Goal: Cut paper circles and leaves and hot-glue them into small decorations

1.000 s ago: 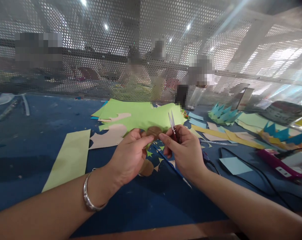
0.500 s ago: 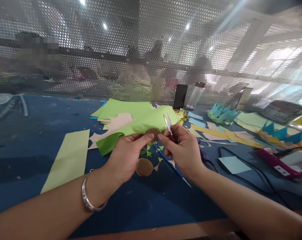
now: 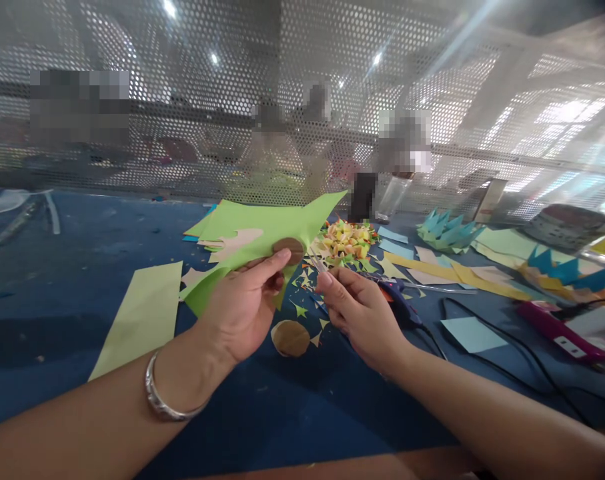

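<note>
My left hand [image 3: 245, 303] pinches a sheet of green paper [image 3: 262, 248] together with a round brown disc [image 3: 289, 251], the thumb pressing on the disc's face. My right hand [image 3: 357, 303] is closed around a small pair of scissors [image 3: 318, 263]; its handles are mostly hidden by the fingers. The blades point up and left at the green paper's edge, close beside the disc. A second brown disc [image 3: 291, 338] lies on the blue table below the hands. Small green and cream scraps, among them a green star-shaped piece [image 3: 301, 309], are scattered between the hands.
Behind my right hand is a heap of small coloured paper pieces [image 3: 351, 240]. A glue gun [image 3: 402, 303] with a cord lies to its right, near a magenta power strip [image 3: 565, 330]. A pale green strip [image 3: 137, 313] is at left; blue paper crowns [image 3: 447, 230] stand at right.
The green sheet has turned and its right corner lifted, uncovering the paper heap. My left hand moved slightly left with the disc. The scissors tipped lower, bringing the blades to the paper's edge.
</note>
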Motion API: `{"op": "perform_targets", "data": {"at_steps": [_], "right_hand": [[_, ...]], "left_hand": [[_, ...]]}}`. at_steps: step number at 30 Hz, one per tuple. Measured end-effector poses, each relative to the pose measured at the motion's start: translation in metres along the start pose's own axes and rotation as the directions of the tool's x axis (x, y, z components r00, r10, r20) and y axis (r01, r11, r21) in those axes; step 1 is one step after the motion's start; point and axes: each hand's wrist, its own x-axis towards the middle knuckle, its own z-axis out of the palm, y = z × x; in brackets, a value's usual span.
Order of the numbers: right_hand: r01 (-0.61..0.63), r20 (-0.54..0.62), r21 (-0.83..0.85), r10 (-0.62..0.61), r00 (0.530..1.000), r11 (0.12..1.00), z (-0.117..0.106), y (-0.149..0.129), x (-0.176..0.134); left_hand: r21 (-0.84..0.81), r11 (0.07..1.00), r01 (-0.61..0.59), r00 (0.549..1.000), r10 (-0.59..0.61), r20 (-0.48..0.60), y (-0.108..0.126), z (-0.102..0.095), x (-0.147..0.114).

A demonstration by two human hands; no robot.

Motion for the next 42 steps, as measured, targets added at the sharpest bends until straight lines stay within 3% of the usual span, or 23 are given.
{"op": "perform_targets", "data": {"at_steps": [6,16,30,37,42], "right_hand": [[-0.119,0.057,0.140,0.112,0.992,0.983,0.006,-0.007,-0.003],[-0.106,0.066,0.226,0.094,0.993,0.968,0.006,-0.007,-0.006],[-0.092,0.057,0.309,0.078,0.995,0.947,0.006,-0.004,-0.006],[-0.078,0.040,0.302,0.069,0.997,0.950,0.007,-0.006,-0.005],[-0.079,0.066,0.246,0.065,0.996,0.966,0.004,-0.006,-0.005]], "left_hand": [[-0.047,0.999,0.026,0.999,-0.025,0.026,-0.002,0.005,-0.010],[-0.110,0.989,0.095,0.981,-0.075,0.177,-0.016,0.010,-0.021],[-0.161,0.977,0.140,0.983,-0.118,0.138,-0.019,0.011,-0.022],[-0.171,0.978,0.117,0.984,-0.092,0.149,-0.018,0.013,-0.024],[-0.060,0.998,-0.006,0.990,0.015,0.142,-0.018,0.009,-0.020]]}}
